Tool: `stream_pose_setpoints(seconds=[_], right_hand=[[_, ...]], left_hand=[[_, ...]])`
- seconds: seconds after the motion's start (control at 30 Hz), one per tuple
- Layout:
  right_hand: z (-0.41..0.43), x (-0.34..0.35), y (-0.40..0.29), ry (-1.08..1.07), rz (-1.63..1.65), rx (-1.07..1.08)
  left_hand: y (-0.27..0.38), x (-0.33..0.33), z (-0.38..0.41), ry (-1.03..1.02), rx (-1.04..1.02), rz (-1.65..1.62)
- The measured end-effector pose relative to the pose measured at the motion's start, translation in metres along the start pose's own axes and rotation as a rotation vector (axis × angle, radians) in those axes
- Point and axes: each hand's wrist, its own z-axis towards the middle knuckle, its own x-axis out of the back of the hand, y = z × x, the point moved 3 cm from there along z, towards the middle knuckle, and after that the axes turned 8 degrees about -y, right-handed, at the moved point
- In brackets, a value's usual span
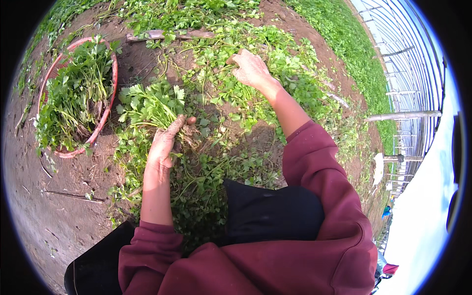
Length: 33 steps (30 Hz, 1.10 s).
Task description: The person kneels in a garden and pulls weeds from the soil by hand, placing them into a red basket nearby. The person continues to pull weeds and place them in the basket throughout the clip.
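Note:
My left hand (166, 138) is closed around a bunch of celery-like greens (153, 105). The bunch's leaves point up and left, and its soil-covered roots (190, 135) stick out past my fingers on the right. Farther forward and to the right, my right hand (252, 70) reaches over loose green plants (287, 62) lying on the soil. Its fingers are bent downward, and whether they grip a stem cannot be made out. Soil coats the fingers of my left hand.
At the left, a red plastic basket (115, 73) tilts on the bare soil (73, 225), filled with similar greens (79, 88). A piece of wood (173, 35) lies ahead. Beyond grows a dense green bed (339, 40), beside a greenhouse frame (403, 115) at the right.

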Motion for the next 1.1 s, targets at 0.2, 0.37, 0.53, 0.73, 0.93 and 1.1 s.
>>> stream_pose_setpoints(seconds=[0.2, 0.37, 0.53, 0.73, 0.93, 1.1], right_hand=[[0.003, -0.02, -0.009, -0.039, -0.081, 0.134], [-0.039, -0.012, -0.012, -0.348, -0.002, 0.27], [-0.052, -0.012, -0.041, -0.719, 0.476, 0.24], [-0.055, -0.003, -0.091, -0.793, 0.591, 0.443], [-0.063, 0.022, -0.047, -0.05, 0.81, 0.269], [-0.064, 0.018, 0.05, -0.047, 0.7, -0.171]], left_hand=[[-0.002, 0.002, -0.001, 0.101, 0.049, 0.056], [0.015, 0.005, -0.007, 0.089, -0.012, 0.123], [0.021, -0.017, -0.005, -0.037, -0.236, 0.423], [0.005, -0.034, 0.002, -0.111, -0.28, 0.47], [-0.011, -0.016, 0.011, -0.01, -0.099, 0.27], [-0.015, -0.008, 0.013, 0.031, -0.079, 0.048]])
